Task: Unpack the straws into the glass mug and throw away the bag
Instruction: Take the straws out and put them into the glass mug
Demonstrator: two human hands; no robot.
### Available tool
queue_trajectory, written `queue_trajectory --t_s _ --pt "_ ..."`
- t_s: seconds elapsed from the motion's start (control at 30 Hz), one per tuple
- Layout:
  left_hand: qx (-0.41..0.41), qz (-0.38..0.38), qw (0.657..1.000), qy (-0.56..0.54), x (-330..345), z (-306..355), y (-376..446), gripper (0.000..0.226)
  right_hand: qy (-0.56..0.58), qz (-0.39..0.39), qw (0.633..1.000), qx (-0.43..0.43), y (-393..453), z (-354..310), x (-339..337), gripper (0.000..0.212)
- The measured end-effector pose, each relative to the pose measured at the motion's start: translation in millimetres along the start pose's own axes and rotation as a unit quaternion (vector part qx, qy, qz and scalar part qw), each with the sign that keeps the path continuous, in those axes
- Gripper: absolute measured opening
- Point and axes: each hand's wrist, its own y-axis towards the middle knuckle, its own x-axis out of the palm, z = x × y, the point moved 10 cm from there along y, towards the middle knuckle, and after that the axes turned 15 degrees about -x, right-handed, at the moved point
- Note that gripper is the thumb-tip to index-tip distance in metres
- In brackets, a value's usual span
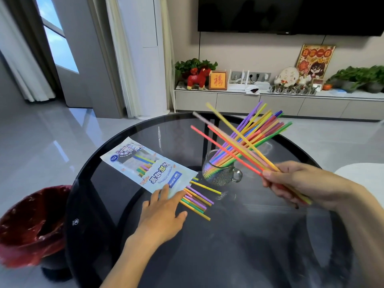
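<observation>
The right hand (295, 183) grips a few straws (234, 150) near their lower ends, fanned up-left above the mug (218, 173) of straws. The left hand (164, 206), fingers straight, presses the bag (145, 163) on the table (228, 246), more straws poking from its mouth.

The printed plastic straw bag (145, 165) hid the upper lengths of the coloured straws (197, 199) jutting from its open end. The flat left hand (161, 213) covered the bag's near corner. The round dark glass table (228, 246) ran off the bottom edge.
</observation>
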Motion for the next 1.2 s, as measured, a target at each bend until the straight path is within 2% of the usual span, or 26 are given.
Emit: queue_trajectory --t_s 0.1,0.17,0.2,0.3,0.4,0.47,0.5,0.57,0.63,0.7,0.77,0.83,0.97,1.1,1.2 --pt "0.037 0.165 0.982 -0.087 -42 11 -12 0.042 0.063 -0.03 0.997 -0.015 16 1 34 0.027" --pt "0.088 0.271 0.952 -0.116 -67 23 -29 0.05 0.062 -0.09 0.994 0.0 23 7 65 0.028" --pt "0.112 0.299 0.942 -0.103 -73 32 -36 0.055 0.064 -0.131 0.989 0.006 24 7 81 0.029" --pt "0.168 0.325 0.931 -0.025 -69 54 -49 0.066 0.112 -0.24 0.964 0.009 20 -2 124 0.029" --pt "0.2 0.298 0.931 -0.07 -65 57 -50 0.042 0.135 -0.277 0.951 -0.014 15 -18 135 0.036" --pt "0.189 0.26 0.935 -0.146 -76 50 -51 0.026 0.186 -0.256 0.948 -0.033 17 -27 127 0.062" --pt "0.181 0.232 0.94 -0.174 -82 48 -52 0.023 0.231 -0.222 0.946 -0.041 21 -31 118 0.075" --pt "0.191 0.141 0.938 -0.253 -91 50 -57 0.019 0.312 -0.126 0.939 -0.074 31 -38 93 0.082" --pt "0.229 0.032 0.892 -0.389 -104 56 -66 0.021 0.314 -0.032 0.939 -0.134 38 -43 70 0.062" --pt "0.245 -0.082 0.837 -0.483 -100 60 -66 0.026 0.278 0.027 0.94 -0.197 41 -48 58 0.035" --pt "0.231 -0.172 0.819 -0.497 -73 60 -59 0.027 0.266 0.033 0.934 -0.236 41 -55 63 0.033" --pt "0.195 -0.234 0.825 -0.477 -37 59 -50 0.03 0.28 -0.009 0.927 -0.251 39 -61 82 0.042" --pt "0.152 -0.303 0.833 -0.437 -4 62 -49 0.027 0.224 -0.065 0.949 -0.214 38 -49 114 0.041" --pt "0.146 -0.36 0.817 -0.427 0 59 -53 0.024 0.18 -0.021 0.964 -0.195 42 -36 120 0.026" --pt "0.132 -0.363 0.815 -0.433 0 54 -50 0.025 0.158 0.013 0.967 -0.198 46 -34 117 0.016"
